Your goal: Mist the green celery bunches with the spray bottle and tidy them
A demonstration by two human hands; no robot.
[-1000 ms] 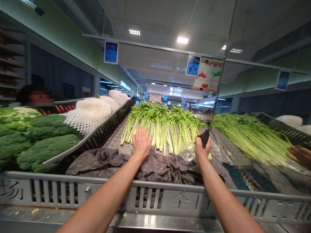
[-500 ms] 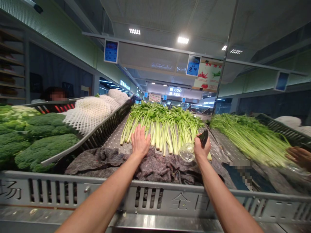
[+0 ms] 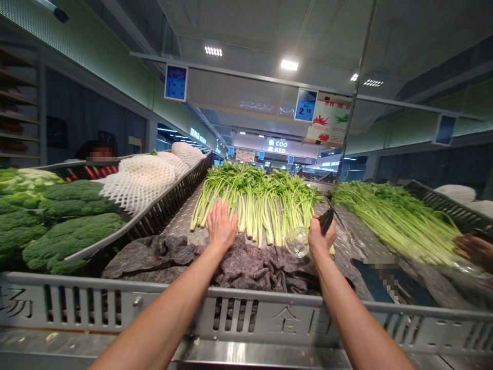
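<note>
Leafy green celery (image 3: 265, 205) lies in a row on a ridged metal shelf in front of me, pale stalk ends towards me. My left hand (image 3: 222, 226) rests flat with its fingers stretched out over the stalks on the left part of the row. At the right end, my right hand (image 3: 321, 239) is wrapped round a spray bottle (image 3: 297, 242); its clear body shows left of the hand and its black head sticks up above the fist. The trigger is hidden by my fingers. Below both hands lies a crumpled dark grey felt cloth (image 3: 246, 264).
Broccoli (image 3: 77, 231) and produce in white foam nets (image 3: 142, 177) lie on the left behind a black slatted divider (image 3: 154, 216). A grey slotted rail (image 3: 262, 316) runs along the front. A mirror (image 3: 400, 216) on the right reflects the celery. A person's head shows at far left.
The black head of the spray bottle has shifted slightly right and down with my right hand. My left hand stays in place. The person's head at far left has moved slightly right.
</note>
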